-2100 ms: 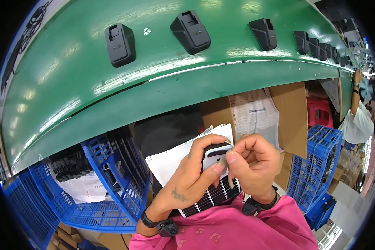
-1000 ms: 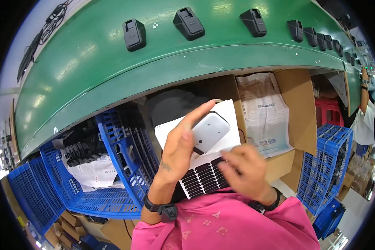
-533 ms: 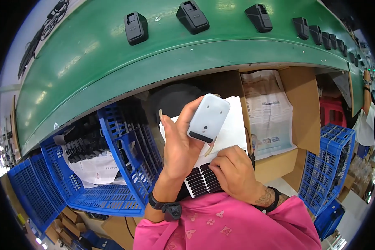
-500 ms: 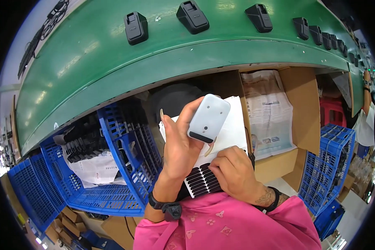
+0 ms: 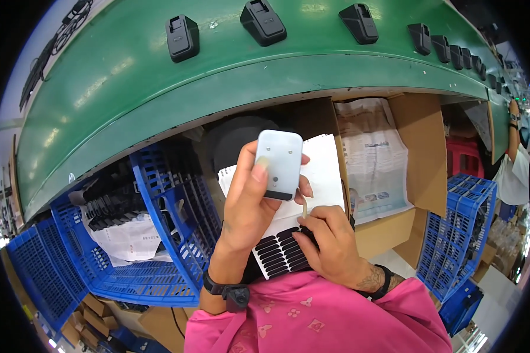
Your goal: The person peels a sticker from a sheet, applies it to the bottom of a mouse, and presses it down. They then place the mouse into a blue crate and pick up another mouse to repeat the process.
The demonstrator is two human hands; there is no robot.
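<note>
My left hand (image 5: 241, 220) is closed round a small pale blue-white device (image 5: 281, 156), rounded at the corners, with small dots on its face and a black strip across its near end. The thumb lies on the device's left side and fingertips show at its right. My right hand (image 5: 335, 247) is closed, thumb and fingers bent close together at the right edge of a sheet of black oblong stickers (image 5: 271, 253). Whatever is between those fingertips, if anything, is hidden. White paper (image 5: 321, 170) lies beneath and beyond both hands.
Several black dock-like units, one of them a black stand (image 5: 359, 23), line the green bench (image 5: 118, 112). At the left is a blue crate (image 5: 153, 194) with black parts and paper. A cardboard box (image 5: 418, 153) lined with newsprint sits right, beside another blue crate (image 5: 456, 226).
My left hand has turned the device more upright and shifted it slightly left; the thumb now rests over its side. My right hand stays by the stickers, its fingers slightly more extended.
</note>
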